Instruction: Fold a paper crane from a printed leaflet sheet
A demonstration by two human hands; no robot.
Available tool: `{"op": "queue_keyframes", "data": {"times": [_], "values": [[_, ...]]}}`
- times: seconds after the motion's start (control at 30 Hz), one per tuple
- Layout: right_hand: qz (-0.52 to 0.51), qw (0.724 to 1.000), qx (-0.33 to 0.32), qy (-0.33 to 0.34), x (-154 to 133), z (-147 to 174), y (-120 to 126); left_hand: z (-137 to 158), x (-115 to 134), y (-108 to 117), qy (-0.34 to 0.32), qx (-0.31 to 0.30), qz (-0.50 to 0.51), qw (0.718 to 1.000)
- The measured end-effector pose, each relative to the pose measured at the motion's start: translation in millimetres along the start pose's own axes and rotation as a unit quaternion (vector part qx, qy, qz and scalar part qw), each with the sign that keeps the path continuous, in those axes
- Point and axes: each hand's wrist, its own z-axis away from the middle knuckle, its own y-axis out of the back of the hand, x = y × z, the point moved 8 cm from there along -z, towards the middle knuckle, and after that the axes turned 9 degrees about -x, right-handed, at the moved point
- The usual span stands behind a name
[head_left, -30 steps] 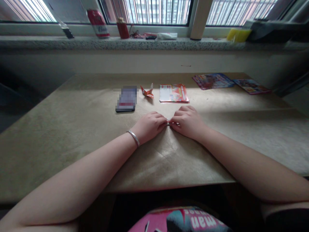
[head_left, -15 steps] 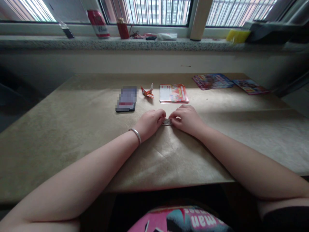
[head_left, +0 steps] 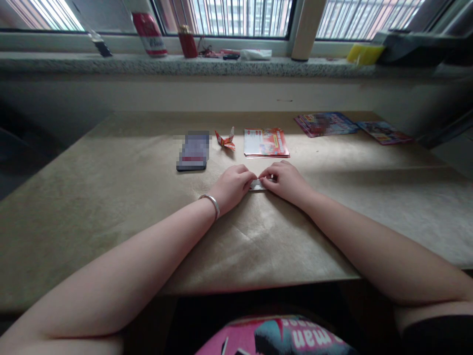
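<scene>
A small strip of folded paper [head_left: 257,185], pale on its visible face, lies on the table between my hands. My left hand [head_left: 233,186], with a silver bangle [head_left: 211,203] at its wrist, is closed on the paper's left end. On the right end, the thumb and forefinger of my right hand [head_left: 284,179] pinch the paper. Both sets of fingertips nearly meet at its upper edge, and they hide much of it. Just beyond my hands are a red and white origami crane [head_left: 225,141] and a stack of printed paper sheets [head_left: 266,143].
A phone [head_left: 193,152] with a blurred screen lies left of the crane. Colourful printed booklets [head_left: 327,123] rest at the back right of the table [head_left: 111,197]. On the windowsill stand a red and white can [head_left: 150,34], a red lighter-like object [head_left: 187,42] and a yellow item [head_left: 365,54].
My left hand has shifted slightly right and up, closer to my right fingertips. More of the paper's pale face shows between the hands.
</scene>
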Motion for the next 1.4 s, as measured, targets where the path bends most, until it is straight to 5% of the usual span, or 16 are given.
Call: {"op": "queue_keyframes", "data": {"times": [0.93,1.4], "values": [[0.113,0.99,0.021,0.079,-29,16,11,8,13,12,-0.025,0.012,-0.087,0.996],[0.114,0.991,-0.056,0.046,-23,15,5,6,14,3,-0.038,-0.027,-0.064,0.997]]}}
